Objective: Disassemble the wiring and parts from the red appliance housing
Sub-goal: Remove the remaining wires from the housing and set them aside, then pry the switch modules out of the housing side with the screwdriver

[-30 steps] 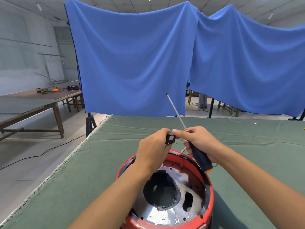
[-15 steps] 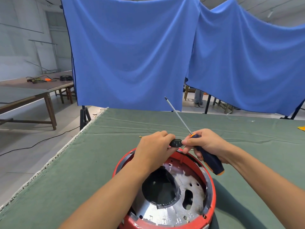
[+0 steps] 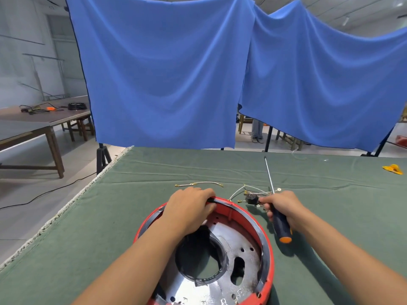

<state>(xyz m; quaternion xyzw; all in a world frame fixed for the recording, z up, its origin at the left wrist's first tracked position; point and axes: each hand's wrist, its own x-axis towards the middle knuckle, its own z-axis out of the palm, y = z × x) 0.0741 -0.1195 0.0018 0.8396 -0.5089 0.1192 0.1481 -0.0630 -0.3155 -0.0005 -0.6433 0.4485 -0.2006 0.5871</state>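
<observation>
Our left hand (image 3: 189, 208) curls its grip over the far rim of the round red appliance housing (image 3: 267, 245), lying open-side up on the green cloth surface (image 3: 88, 227). Our right hand (image 3: 284, 208) grips the black-and-orange-handled screwdriver (image 3: 278, 214), shaft pointing up and away, and seemingly pinches a small black wired part (image 3: 251, 198) just beyond the rim.

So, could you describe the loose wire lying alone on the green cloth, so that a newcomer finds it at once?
Start at the red appliance housing on the green table cloth. Just beyond its far rim, past the left hand, lies a short pale wire stretched sideways. It has brass terminals at the ends and lies alone, while the other wires bunch at the black part by the right hand.
</observation>
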